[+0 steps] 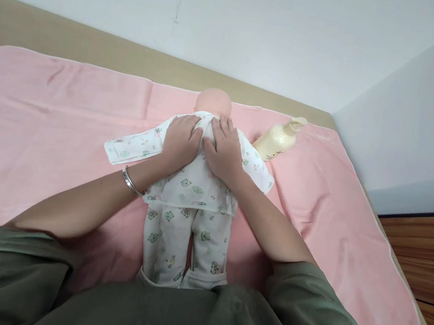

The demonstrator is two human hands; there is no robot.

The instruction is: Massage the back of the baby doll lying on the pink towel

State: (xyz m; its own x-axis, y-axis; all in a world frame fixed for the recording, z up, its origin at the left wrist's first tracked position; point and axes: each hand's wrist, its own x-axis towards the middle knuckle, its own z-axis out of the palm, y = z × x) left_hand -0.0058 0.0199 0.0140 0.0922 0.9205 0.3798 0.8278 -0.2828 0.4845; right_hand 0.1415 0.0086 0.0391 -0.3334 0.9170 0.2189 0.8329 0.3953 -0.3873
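A baby doll [214,101] lies on a pink blanket [63,123], its bald head toward the wall and its face not visible. It wears a white long-sleeved top [197,186] and matching trousers [173,237], both printed with small green animal figures. My left hand [182,138] rests flat on the upper part of the top, left of the middle, fingers stretched toward the head. On the other side my right hand [225,150] lies flat in the same way, fingers slightly apart. Both thumbs point inward and nearly meet. Neither hand grips anything.
A cream pump bottle [277,140] leans on the blanket beside the doll's right-hand sleeve. Beyond the blanket runs a beige table edge [96,44] against a white wall [261,28]. Brown wood panelling [427,253] stands at the lower right.
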